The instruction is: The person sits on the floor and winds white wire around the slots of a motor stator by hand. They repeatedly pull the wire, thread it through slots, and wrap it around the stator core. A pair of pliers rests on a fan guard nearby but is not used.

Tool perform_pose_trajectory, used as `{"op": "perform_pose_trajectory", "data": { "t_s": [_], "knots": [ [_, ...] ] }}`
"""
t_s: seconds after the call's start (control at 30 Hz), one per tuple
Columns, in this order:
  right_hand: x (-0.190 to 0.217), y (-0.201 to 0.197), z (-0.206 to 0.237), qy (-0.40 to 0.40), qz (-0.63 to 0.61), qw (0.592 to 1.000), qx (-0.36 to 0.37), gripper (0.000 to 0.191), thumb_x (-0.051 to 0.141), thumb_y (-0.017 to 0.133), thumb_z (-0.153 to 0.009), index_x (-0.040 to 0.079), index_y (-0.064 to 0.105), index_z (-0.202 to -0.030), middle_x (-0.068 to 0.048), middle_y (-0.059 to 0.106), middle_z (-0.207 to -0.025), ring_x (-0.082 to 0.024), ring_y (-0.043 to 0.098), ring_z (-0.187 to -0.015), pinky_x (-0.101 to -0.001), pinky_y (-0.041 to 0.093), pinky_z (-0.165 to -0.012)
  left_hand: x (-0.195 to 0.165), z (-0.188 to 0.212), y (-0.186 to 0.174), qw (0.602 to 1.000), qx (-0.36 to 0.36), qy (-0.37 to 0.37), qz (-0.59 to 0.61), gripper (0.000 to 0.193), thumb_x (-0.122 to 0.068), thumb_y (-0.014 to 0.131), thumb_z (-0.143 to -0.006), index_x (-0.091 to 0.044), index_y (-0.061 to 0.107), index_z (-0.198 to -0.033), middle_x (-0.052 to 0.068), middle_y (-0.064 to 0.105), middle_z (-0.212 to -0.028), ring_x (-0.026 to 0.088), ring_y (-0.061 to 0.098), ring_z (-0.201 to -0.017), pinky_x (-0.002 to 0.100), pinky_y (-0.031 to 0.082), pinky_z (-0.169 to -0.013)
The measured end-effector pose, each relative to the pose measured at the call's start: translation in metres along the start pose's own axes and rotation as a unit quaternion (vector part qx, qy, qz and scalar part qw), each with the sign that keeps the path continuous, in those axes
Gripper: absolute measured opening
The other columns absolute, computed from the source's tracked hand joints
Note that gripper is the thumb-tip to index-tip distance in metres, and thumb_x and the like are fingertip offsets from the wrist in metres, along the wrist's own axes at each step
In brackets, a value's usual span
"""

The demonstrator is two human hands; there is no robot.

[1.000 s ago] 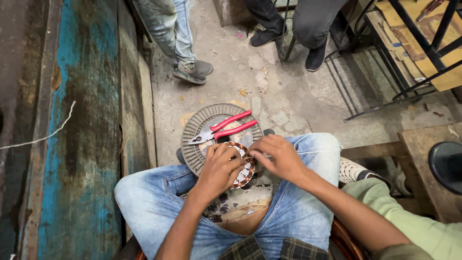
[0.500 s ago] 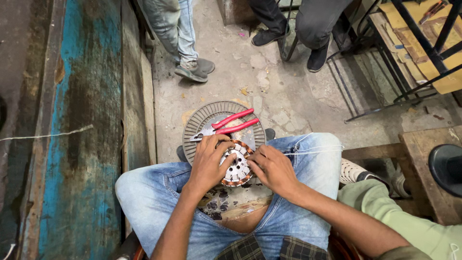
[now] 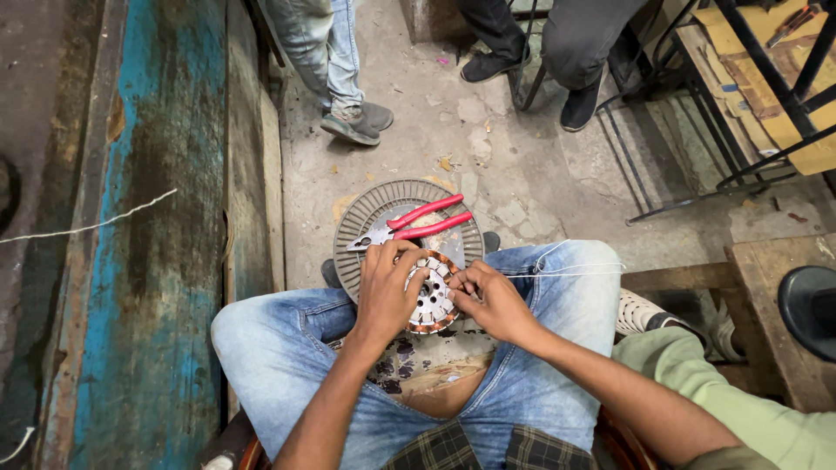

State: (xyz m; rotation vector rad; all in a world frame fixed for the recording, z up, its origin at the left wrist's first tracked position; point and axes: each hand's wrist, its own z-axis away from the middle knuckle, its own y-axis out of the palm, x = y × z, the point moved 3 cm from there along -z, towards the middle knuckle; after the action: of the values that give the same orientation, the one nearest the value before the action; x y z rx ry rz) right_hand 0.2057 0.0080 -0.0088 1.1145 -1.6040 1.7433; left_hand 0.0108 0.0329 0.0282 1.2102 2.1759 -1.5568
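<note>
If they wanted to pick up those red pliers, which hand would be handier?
Probably the left hand: its fingertips lie just below the pliers on the round grille. The right hand sits farther off, beside the wound core.

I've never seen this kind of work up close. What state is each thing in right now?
left hand: fingers gripping the stator rim.
right hand: fingers pinched at the stator's edge.
stator: round, slotted, held over the lap.
pliers: red-handled, lying unheld on the disc.
ribbed disc: flat on the floor.
thread: draped over the knee.

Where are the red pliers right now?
In the head view, the red-handled pliers lie on the round ribbed grey disc on the floor, just beyond the left hand and the motor stator, handles pointing right.
</note>
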Motion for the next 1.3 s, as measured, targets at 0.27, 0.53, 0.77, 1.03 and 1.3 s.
{"op": "perform_pose_trajectory", "data": {
  "t_s": [0.27,0.53,0.77,1.03,1.3],
  "knots": [
    [0.027,-0.02,-0.006,-0.103,0.148,0.983,-0.045,0.016,0.018,0.075,-0.087,0.005,0.079,-0.096,-0.011,0.066,-0.081,-0.031,0.065,-0.073,-0.0426,0.05,-0.064,0.002,0.009,-0.005,0.996,-0.059,-0.062,-0.017,0.032,-0.018,0.08,-0.082,-0.007,0.072,-0.111,0.012,0.06,-0.102,0.033,0.057,-0.098,0.045,0.048,-0.084],
    [0.049,-0.009,-0.018,-0.123,0.299,0.945,-0.044,0.021,0.021,0.08,-0.075,0.004,0.074,-0.086,-0.013,0.065,-0.083,-0.035,0.067,-0.082,-0.0472,0.05,-0.065,0.0,0.015,-0.004,0.994,-0.071,-0.077,-0.034,0.03,-0.021,0.082,-0.081,-0.007,0.073,-0.106,0.011,0.058,-0.098,0.031,0.058,-0.094,0.045,0.05,-0.081],
    [0.033,-0.009,-0.027,-0.001,0.233,0.972,0.0,0.019,0.024,0.076,-0.084,0.006,0.075,-0.086,-0.012,0.068,-0.089,-0.036,0.068,-0.08,-0.0469,0.054,-0.067,0.004,0.014,-0.003,0.996,-0.067,-0.058,-0.033,0.03,-0.022,0.081,-0.081,-0.008,0.072,-0.106,0.011,0.059,-0.099,0.031,0.058,-0.095,0.045,0.05,-0.081],
    [0.038,0.02,-0.026,-0.105,0.416,0.902,-0.043,0.019,0.012,0.07,-0.072,0.001,0.066,-0.088,-0.014,0.062,-0.091,-0.03,0.064,-0.09,-0.0419,0.055,-0.065,0.002,0.015,-0.002,0.996,-0.064,-0.049,-0.04,0.031,-0.022,0.08,-0.084,-0.007,0.07,-0.109,0.011,0.059,-0.099,0.033,0.058,-0.096,0.045,0.05,-0.079],
    [0.021,0.018,-0.034,-0.145,0.401,0.904,-0.044,0.022,0.019,0.07,-0.073,0.002,0.063,-0.085,-0.014,0.061,-0.088,-0.033,0.063,-0.087,-0.0464,0.052,-0.071,0.0,0.015,-0.003,0.996,-0.069,-0.04,-0.04,0.032,-0.021,0.08,-0.084,-0.007,0.07,-0.111,0.011,0.059,-0.099,0.033,0.058,-0.095,0.045,0.05,-0.078]
  ]
}}
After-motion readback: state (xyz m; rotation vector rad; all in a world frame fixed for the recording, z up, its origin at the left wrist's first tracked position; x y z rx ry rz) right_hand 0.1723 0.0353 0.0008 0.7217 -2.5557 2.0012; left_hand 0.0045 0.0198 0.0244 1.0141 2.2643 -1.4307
